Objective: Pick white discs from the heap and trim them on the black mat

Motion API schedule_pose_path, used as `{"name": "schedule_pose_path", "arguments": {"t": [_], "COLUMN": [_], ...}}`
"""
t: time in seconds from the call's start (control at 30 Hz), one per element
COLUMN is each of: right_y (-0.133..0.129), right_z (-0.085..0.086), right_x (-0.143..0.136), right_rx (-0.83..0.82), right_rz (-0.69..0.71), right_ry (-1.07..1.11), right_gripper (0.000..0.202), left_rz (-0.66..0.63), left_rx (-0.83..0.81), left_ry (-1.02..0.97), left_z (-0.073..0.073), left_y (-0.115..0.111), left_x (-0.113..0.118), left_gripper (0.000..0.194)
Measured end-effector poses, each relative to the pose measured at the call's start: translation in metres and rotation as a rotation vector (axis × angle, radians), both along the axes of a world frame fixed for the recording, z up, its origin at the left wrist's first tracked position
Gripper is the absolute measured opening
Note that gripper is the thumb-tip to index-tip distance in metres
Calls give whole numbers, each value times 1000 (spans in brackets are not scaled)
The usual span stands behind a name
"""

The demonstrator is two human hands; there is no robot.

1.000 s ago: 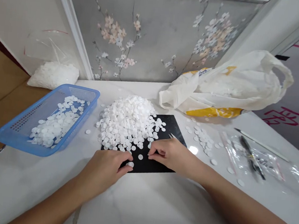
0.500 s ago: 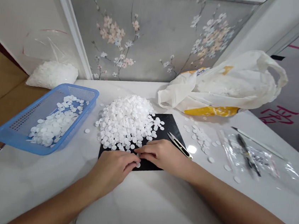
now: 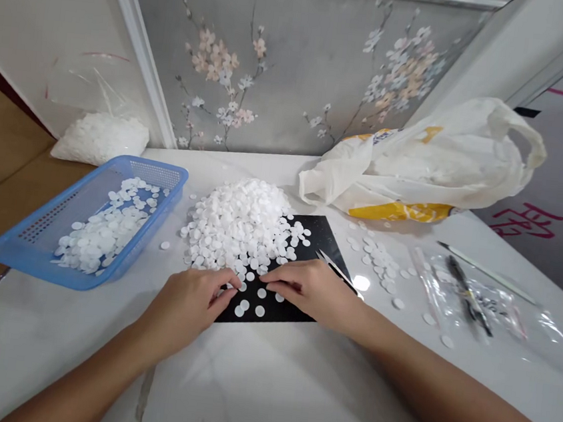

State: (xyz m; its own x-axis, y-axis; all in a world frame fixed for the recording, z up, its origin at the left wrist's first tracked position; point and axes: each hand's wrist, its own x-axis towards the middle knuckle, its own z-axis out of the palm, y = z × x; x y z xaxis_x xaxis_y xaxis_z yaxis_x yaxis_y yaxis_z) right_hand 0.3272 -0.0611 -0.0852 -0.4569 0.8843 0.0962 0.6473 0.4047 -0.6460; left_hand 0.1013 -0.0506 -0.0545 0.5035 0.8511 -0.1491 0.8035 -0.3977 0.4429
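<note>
A heap of small white discs (image 3: 240,223) covers much of a black mat (image 3: 291,313) on the white table. At the heap's front left, my left hand (image 3: 188,305) has thumb and forefinger curled in a pinch, with a white disc (image 3: 242,287) at their tips. My right hand (image 3: 316,292) rests over the mat's right side, fingers pressed together and pointing left; whatever lies between its tips is hidden. Several loose discs lie on the mat between and below the hands. Partly behind my right hand are thread snips (image 3: 338,271).
On the left stands a blue basket (image 3: 150,241) holding discs, with a clear bag of white pieces (image 3: 100,138) behind it. A white plastic bag (image 3: 416,171) lies at the back right. Scattered discs, a white pen (image 3: 486,271), a black pen (image 3: 468,294) and clear bags lie on the right.
My hands have moved apart, the left one leftward and slightly up. Several discs on the mat between them now show. My right hand has barely shifted.
</note>
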Motion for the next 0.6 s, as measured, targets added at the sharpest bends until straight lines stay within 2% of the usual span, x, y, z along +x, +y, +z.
{"name": "schedule_pose_path", "arguments": {"t": [0.1,0.17,0.27,0.37,0.43,0.5,0.6], "right_y": [0,-1,0,4,6,7,6], "right_z": [2,4,9,15,18,18,14], "right_x": [-6,-6,2,15,21,24,21], "right_rx": [-44,-124,-355,-636,-723,-685,-440], "right_rz": [14,-39,-136,-110,-82,-90,-89], "right_ry": [-18,34,332,749,867,749,339], "right_gripper": [9,3,11,17,13,4,9], "left_rz": [-48,-73,-72,-66,-68,-74,-134], "left_rx": [-33,-51,-56,-52,-44,-30,15], "left_ry": [-22,-48,-60,-35,14,68,109], "left_z": [-4,-5,-5,-4,-4,-4,-6], "left_y": [-1,-1,0,-1,-3,-4,-6], "left_x": [2,2,2,3,5,8,11], "left_gripper": [23,23,24,20,16,15,14]}}
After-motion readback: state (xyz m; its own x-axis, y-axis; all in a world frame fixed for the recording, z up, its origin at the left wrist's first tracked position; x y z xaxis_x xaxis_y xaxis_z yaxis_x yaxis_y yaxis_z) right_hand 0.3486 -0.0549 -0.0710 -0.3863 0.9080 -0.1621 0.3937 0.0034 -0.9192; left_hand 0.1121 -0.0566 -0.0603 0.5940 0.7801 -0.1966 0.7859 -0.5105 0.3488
